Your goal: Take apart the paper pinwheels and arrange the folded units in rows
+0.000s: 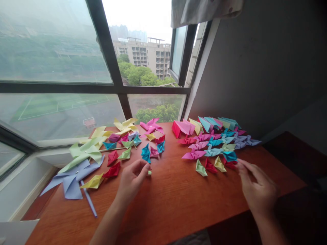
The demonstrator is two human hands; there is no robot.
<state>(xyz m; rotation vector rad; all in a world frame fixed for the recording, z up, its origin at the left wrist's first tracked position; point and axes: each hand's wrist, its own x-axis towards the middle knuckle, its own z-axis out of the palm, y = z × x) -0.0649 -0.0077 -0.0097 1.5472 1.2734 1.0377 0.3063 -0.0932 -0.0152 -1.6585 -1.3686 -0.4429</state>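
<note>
My left hand (133,178) is closed in a pinch, its fingertips at the lower end of a blue paper boat (146,153) that stands up on end. A bit of light green paper (149,173) shows just below those fingertips; the rest is hidden. On the right, my right hand (258,185) pinches the edge of another blue paper boat (230,156), over a red boat (230,164). Beside it in a row lie a yellow boat (220,164), a red boat (211,166) and a green boat (201,168). A pink boat (154,152) lies near my left hand.
Several paper pinwheels, including a purple one (76,173) on a stick, and more boats cover the table's left side. Paper cranes (199,145) and paper planes (184,127) stand in rows at the right. Windows (56,44) rise behind the wooden table (178,204).
</note>
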